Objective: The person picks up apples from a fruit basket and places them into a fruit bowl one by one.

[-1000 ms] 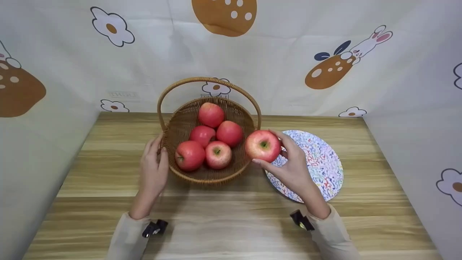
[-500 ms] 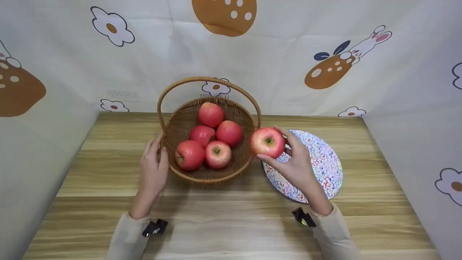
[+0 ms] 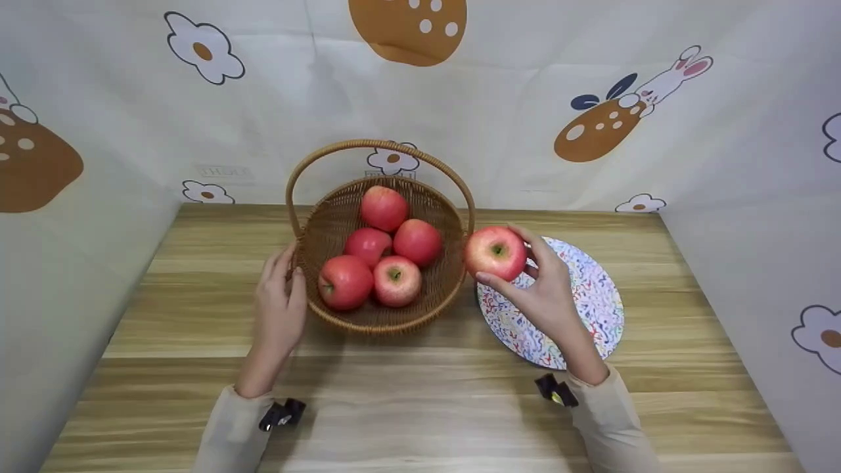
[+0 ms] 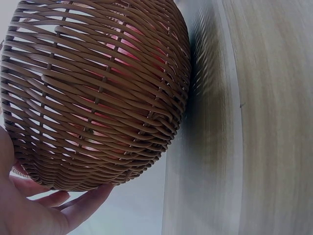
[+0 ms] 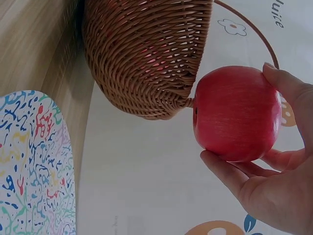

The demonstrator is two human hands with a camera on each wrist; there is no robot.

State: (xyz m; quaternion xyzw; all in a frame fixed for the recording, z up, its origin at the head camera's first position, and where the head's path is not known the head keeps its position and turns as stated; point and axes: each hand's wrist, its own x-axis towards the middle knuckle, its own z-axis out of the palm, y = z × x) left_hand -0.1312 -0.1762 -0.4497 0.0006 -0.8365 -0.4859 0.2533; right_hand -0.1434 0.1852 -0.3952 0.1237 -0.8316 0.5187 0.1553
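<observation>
Pale cloth backdrop [image 3: 420,112] printed with flowers, a rabbit and orange shapes encloses a wood-grained bench [image 3: 407,407] on three sides. On the bench stands a round wicker basket [image 3: 378,328] with an arched handle [image 3: 381,143], and five apples [image 3: 369,244] lie clustered inside it. One more red apple [image 3: 497,253] is in the right hand [image 3: 545,302], raised off the bench just outside the basket's right rim, near the foot of the handle; whether it touches the wicker I cannot tell.

Those fingers pinch the apple: the thumb presses its near side, the other fingers curve round the far side, and the fruit sits out at the fingertips, clear of the palm, stem end up. Beneath hand and apple lies a flat, multicoloured speckled disc [image 3: 601,309], partly covered from the head view.

At the basket's left, the left hand [image 3: 279,302] rests its fingers on the outer wall, thumb spread apart from them. Light sleeves [image 3: 227,433] cover both forearms, each with a small black device [image 3: 282,415] at the wrist.
</observation>
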